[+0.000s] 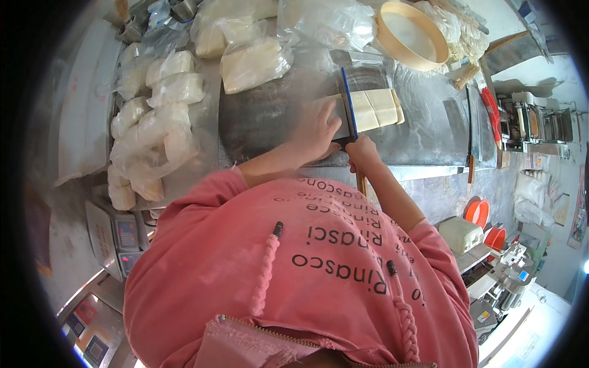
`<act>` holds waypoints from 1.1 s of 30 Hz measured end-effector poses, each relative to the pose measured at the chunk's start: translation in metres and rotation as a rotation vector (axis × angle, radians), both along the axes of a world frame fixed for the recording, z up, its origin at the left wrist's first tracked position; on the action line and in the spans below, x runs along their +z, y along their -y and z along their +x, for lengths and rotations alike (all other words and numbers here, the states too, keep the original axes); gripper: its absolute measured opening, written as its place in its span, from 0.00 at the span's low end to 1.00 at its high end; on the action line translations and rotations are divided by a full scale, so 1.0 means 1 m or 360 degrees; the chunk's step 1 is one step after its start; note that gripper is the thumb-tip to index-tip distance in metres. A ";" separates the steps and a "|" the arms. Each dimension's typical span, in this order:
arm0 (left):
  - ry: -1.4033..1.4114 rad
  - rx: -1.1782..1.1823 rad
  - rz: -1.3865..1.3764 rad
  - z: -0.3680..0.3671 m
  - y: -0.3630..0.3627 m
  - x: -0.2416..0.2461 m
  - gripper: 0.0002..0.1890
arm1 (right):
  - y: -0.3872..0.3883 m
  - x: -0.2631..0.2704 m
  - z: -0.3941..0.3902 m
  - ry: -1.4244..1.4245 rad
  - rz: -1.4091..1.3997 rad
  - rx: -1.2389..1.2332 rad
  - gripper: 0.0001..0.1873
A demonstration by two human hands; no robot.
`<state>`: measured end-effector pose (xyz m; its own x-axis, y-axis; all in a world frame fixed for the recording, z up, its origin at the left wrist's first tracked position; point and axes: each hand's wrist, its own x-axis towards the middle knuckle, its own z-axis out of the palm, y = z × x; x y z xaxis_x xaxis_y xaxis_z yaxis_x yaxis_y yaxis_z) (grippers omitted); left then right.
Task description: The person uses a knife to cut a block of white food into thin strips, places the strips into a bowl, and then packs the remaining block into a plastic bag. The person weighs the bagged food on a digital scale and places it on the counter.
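My right hand (361, 154) is closed around the handle of a large knife (349, 102) with a blue spine, its blade pointing away from me. A wooden handle end (362, 184) shows below the fist. The blade stands across a pale, layered strip of dough (375, 110) that looks like folded sheets. To the right of the blade, a line divides the strip into two pieces. My left hand (317, 126), slightly blurred, is just left of the blade with thumb and fingers spread. It covers the dough on that side, so contact with dough or blade is unclear.
Plastic-wrapped pale blocks (177, 87) crowd the left, with a bagged slab (255, 64) behind. A round wooden-rimmed sieve (412, 37) stands at the back right. A red brush (491, 115) lies by the flour-dusted worktop's (428, 115) right edge. A digital scale (117, 234) sits lower left.
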<state>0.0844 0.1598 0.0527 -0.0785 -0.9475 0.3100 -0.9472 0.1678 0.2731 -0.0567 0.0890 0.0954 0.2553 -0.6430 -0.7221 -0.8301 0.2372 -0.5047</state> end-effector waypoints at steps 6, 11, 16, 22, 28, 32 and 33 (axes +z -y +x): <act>-0.0031 0.0185 0.0585 0.012 0.030 0.012 0.38 | 0.000 -0.001 0.002 -0.0059 -0.0033 0.0019 0.14; -0.0065 0.0202 0.0534 0.009 0.027 0.013 0.39 | -0.008 0.018 -0.002 -0.0050 -0.0270 0.0023 0.17; -0.0466 0.0296 0.0099 0.035 -0.007 0.007 0.34 | -0.027 0.044 -0.016 0.0103 -0.0533 0.0004 0.11; -0.0524 -0.0178 -0.0122 0.051 -0.032 -0.029 0.21 | -0.044 0.042 -0.003 0.0119 -0.0431 0.0327 0.17; -0.0979 0.0085 -0.0125 0.055 -0.015 -0.021 0.15 | -0.046 0.033 0.006 -0.0080 -0.0363 0.0382 0.16; -0.1741 0.0734 0.0151 0.079 0.042 0.005 0.20 | -0.043 0.031 0.010 -0.0213 -0.0281 0.0420 0.16; -0.1718 0.0745 0.0400 0.083 0.052 0.007 0.21 | -0.042 0.031 0.011 -0.0269 -0.0264 0.0438 0.15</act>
<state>0.1672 0.1082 0.0597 0.4753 -0.8583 -0.1934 -0.1649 -0.3029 0.9387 -0.0452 0.1314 0.1266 0.3212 -0.6787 -0.6605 -0.9265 -0.0807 -0.3676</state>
